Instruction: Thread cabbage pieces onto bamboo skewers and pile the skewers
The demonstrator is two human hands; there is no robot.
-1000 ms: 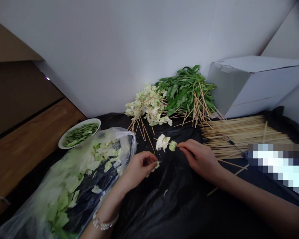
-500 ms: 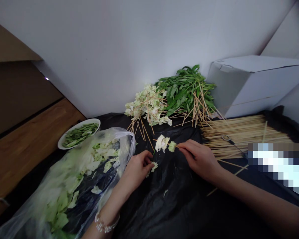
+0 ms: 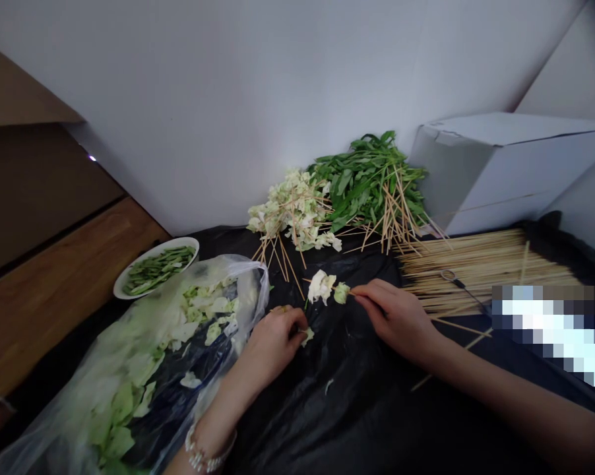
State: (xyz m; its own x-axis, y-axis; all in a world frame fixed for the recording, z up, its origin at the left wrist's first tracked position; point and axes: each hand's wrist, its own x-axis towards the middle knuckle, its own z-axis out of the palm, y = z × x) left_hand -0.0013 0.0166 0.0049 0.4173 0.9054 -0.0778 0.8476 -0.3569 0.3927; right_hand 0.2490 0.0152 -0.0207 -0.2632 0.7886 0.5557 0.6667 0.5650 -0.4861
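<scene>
Nearest, a clear bag (image 3: 252, 266) of leaves (image 3: 118, 412) lies beside the left hand (image 3: 278, 336), whose grip pinches a pale leaf piece (image 3: 308, 337); beyond, the right hand (image 3: 395, 315) clasps a skewer (image 3: 351, 292) threaded with cabbage pieces (image 3: 320, 287) over the black sheet (image 3: 302, 422), with heaped leafy greens (image 3: 357, 178) farther back

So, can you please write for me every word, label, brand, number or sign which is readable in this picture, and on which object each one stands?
There are none: no readable text appears anywhere.
White cardboard box: no readable print on the sides in view.
Clear plastic bag: no readable label.
Shallow white bowl: no readable mark.
Pixelated patch at the right: blurred out; any text beneath it cannot be read.
</scene>
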